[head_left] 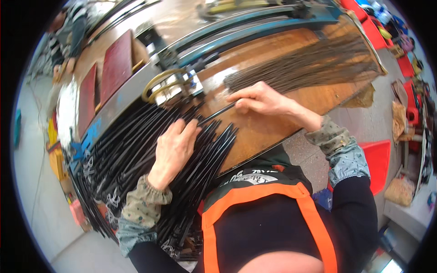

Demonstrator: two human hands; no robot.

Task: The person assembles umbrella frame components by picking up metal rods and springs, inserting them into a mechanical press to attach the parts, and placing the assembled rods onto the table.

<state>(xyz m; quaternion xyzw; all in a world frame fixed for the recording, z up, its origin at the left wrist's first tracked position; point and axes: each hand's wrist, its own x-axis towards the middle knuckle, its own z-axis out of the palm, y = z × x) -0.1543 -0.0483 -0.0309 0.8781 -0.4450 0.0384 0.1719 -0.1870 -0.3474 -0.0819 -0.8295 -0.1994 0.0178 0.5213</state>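
A slim black rod (pixel 221 111) slants between my hands above the wooden table. My right hand (pixel 260 99) pinches its upper right end between thumb and fingers. At the lower left end, the curled fingers of my left hand (pixel 175 144) close on it, though their tips are partly hidden and slightly blurred. Under and around that hand lies a large pile of long black rods (pixel 132 148), some tied with pale strings. Beyond my right hand, a spread bundle of thin dark brown wires (pixel 309 66) rests on the table.
A metal machine head with a yellow hose (pixel 157 86) stands just beyond my left hand. Blue rails (pixel 255 36) run across the back of the wooden tabletop (pixel 250 141). Dark red boards (pixel 116 66) lie at left, near another person (pixel 68 41). A red stool (pixel 375 166) is at right.
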